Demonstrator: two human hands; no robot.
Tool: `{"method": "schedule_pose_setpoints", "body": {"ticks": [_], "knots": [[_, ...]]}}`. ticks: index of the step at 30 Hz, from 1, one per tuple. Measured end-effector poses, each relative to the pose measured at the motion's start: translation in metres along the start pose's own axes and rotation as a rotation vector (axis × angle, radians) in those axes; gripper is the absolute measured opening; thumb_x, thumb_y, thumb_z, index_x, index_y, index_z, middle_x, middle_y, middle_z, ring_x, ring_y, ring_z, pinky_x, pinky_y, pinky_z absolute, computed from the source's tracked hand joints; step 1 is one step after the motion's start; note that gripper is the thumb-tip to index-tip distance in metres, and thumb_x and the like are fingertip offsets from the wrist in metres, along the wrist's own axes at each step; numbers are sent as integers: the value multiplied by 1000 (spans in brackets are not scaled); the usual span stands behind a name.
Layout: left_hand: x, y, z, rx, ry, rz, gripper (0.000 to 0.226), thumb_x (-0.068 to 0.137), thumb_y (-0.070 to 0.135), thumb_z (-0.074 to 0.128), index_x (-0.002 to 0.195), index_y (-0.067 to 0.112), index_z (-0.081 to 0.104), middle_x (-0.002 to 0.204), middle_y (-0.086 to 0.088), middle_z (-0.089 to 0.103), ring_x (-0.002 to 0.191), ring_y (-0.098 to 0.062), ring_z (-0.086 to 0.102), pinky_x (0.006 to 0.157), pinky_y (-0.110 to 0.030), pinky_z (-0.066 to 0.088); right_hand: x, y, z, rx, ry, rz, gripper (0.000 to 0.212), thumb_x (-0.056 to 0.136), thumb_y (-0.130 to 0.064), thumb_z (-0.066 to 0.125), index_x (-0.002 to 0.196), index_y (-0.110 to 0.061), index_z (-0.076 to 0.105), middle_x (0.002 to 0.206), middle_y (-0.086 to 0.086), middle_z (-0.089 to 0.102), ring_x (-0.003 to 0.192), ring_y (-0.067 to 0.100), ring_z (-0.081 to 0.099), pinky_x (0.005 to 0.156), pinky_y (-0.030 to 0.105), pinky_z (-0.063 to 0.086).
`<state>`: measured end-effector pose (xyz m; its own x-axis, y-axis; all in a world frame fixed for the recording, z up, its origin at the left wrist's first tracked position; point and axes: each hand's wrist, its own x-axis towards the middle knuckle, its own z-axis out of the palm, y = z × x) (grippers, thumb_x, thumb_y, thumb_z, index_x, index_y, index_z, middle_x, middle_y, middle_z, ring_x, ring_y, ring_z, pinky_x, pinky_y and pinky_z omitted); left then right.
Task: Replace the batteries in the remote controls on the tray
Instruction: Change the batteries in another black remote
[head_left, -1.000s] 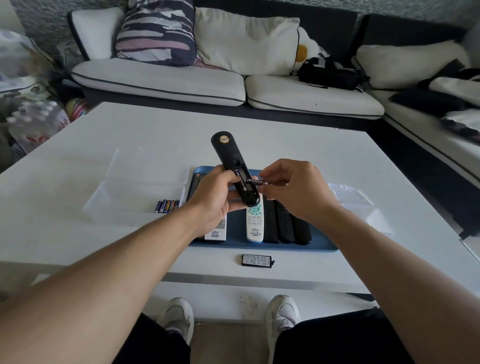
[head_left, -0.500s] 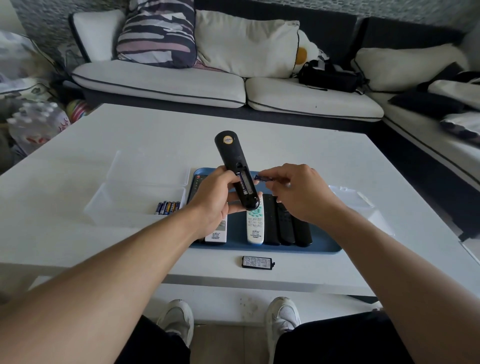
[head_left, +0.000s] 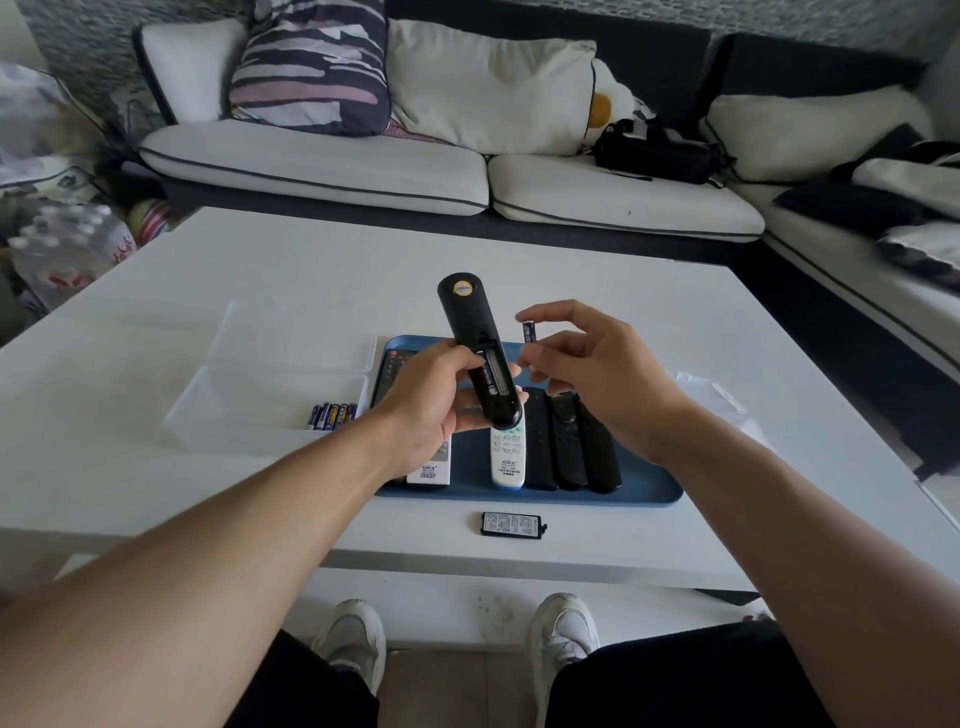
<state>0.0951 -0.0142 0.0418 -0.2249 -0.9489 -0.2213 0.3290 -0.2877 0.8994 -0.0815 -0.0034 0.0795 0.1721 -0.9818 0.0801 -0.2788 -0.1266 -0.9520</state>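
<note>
My left hand (head_left: 434, 410) grips a black remote (head_left: 475, 338) above the blue tray (head_left: 649, 491), back side up, its battery compartment uncovered. My right hand (head_left: 597, 374) pinches a small battery (head_left: 528, 331) between thumb and fingers, just right of the remote and apart from it. On the tray lie two white remotes (head_left: 508, 457) and several black remotes (head_left: 569, 447). The black battery cover (head_left: 511, 525) lies on the table in front of the tray.
A clear plastic box (head_left: 260, 400) left of the tray holds several batteries (head_left: 332, 415). A clear lid (head_left: 711, 389) lies to the right of the tray. Behind the white table (head_left: 571, 280) runs a sofa with cushions. My feet are under the table's near edge.
My right hand has pulled the battery out of the remote's compartment and lifted it up and to the right. The left hand has raised the remote slightly.
</note>
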Motion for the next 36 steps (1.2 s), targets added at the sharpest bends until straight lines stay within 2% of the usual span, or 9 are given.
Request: {"method": "schedule_pose_setpoints", "body": {"ticks": [5,7,10,15,21,26,31,33,36], "knots": [[-2,0,1,96,-34,-9,30,104,16,46,124,6,65,100,-10,78,91,-34,76,75,-41,63,-1,2,4,29,83,63,12,89,-20,75,94,-14,66,86,6,78,80,24,73,65,27,51],[-2,0,1,90,-39,-12,29,104,16,46,123,4,65,101,-11,78,92,-35,76,74,-41,63,-1,5,4,-60,143,34,18,83,-25,81,84,-16,67,77,-1,76,68,16,69,62,27,52],[-1,0,2,44,-28,-10,23,104,13,47,117,2,62,87,-10,77,87,-35,76,70,-41,64,-2,7,5,-251,200,-22,23,75,-31,88,76,-20,68,66,-8,68,57,6,59,57,24,49],[4,-2,4,42,43,33,19,101,7,56,117,0,62,87,-10,77,77,-28,76,66,-39,63,-3,7,7,-383,216,-35,19,74,-30,89,77,-23,72,67,-10,71,56,-2,60,51,10,41],[7,-2,1,46,45,53,16,101,8,55,115,5,62,86,-7,77,79,-27,76,77,-47,63,-10,1,6,-471,141,-51,12,81,-26,83,90,-33,81,61,-23,67,57,-9,59,50,5,38],[6,-4,2,103,7,49,18,101,6,54,118,7,62,83,-3,77,78,-25,76,77,-49,63,-12,-1,6,-516,76,-43,9,80,-27,84,85,-32,79,54,-32,59,53,-9,54,49,5,36],[5,-3,0,107,-31,16,20,105,15,51,118,9,64,92,-7,76,86,-27,73,87,-60,58,-9,1,5,-492,68,10,25,72,-32,88,84,-26,67,77,-17,72,62,-8,59,52,4,39],[5,-2,0,109,-50,5,23,106,18,49,121,10,63,103,-9,77,92,-27,74,87,-59,58,-8,1,5,-461,41,74,31,75,-35,87,89,-24,61,79,-14,75,60,-3,63,48,7,40],[3,-2,-1,128,-74,-7,27,106,19,49,128,9,62,119,-13,73,96,-31,74,83,-56,60,-9,1,5,-408,-10,160,33,81,-33,82,94,-22,55,78,-10,76,64,9,69,52,17,46]]}}
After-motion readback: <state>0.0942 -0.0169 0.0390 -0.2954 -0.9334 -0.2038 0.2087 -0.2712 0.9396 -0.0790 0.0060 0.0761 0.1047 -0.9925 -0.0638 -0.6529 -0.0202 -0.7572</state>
